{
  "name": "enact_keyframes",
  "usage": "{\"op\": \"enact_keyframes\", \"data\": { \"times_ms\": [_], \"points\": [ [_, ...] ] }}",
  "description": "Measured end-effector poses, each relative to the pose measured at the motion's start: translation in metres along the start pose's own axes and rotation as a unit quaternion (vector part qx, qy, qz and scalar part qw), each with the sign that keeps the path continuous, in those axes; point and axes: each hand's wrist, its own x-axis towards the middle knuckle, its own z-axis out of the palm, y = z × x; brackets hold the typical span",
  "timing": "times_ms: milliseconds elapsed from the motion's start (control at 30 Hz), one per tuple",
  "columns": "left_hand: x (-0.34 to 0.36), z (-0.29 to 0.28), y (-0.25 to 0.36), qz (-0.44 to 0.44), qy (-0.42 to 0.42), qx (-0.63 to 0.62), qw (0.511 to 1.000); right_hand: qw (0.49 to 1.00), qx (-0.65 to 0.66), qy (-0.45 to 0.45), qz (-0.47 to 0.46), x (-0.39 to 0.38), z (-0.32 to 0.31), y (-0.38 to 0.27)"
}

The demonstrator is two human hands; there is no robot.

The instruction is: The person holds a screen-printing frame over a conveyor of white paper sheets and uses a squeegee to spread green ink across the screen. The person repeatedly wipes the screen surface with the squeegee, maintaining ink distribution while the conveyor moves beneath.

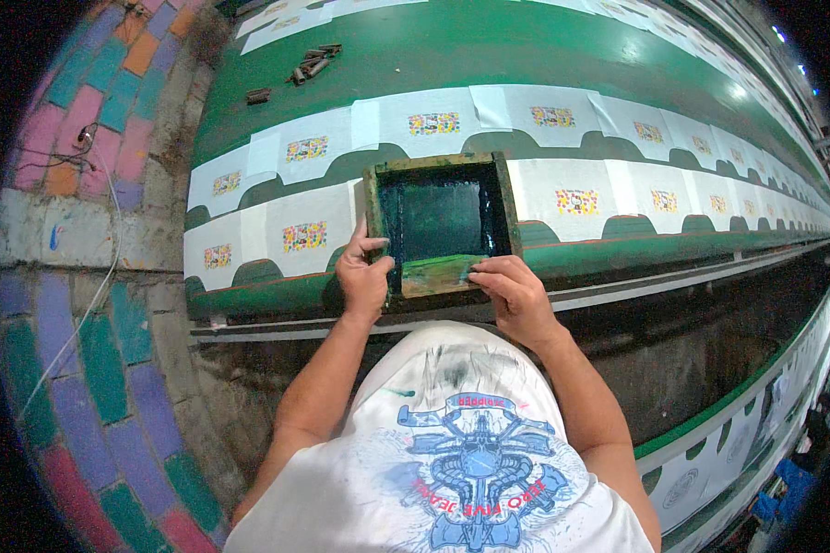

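Note:
A wooden screen printing frame (512, 198) with a dark, ink-stained mesh (436, 214) lies in front of me over the near row of printed white pieces. Along its near side is a green-stained wooden strip, which looks like a squeegee (438, 274). My left hand (364, 278) grips the frame's near left corner, thumb on the inner side and fingers along the outside. With bent fingers pressed together, my right hand (515, 290) pinches the right end of the squeegee. The squeegee's lower edge is hidden.
Two rows of white pieces with colourful prints (433, 123) run along a long green table (489, 55). Small dark metal cylinders (314, 66) lie at its far left. A metal rail (618, 293) edges the near side. Multicoloured brick paving (111, 369) and a thin cable (117, 230) are to the left.

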Motion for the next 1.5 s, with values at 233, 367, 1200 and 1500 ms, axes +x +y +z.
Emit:
{"op": "enact_keyframes", "data": {
  "times_ms": [233, 367, 1200, 1500],
  "points": [
    [0.001, -0.004, -0.002, -0.047, 0.011, 0.002, 0.999, 0.999, 0.038, -0.031, -0.022, 0.007, -0.011, 0.009],
    [-0.001, -0.004, -0.005, -0.022, 0.013, 0.0, 1.0, 0.997, 0.044, -0.051, -0.029, 0.008, -0.015, 0.012],
    [-0.003, 0.002, 0.003, -0.053, 0.007, 0.037, 0.998, 0.919, -0.212, -0.333, 0.0, 0.081, -0.012, -0.023],
    [-0.005, 0.009, -0.007, 0.016, 0.019, 0.088, 0.996, 0.929, -0.168, -0.321, 0.081, 0.159, -0.007, 0.028]
  ]
}}
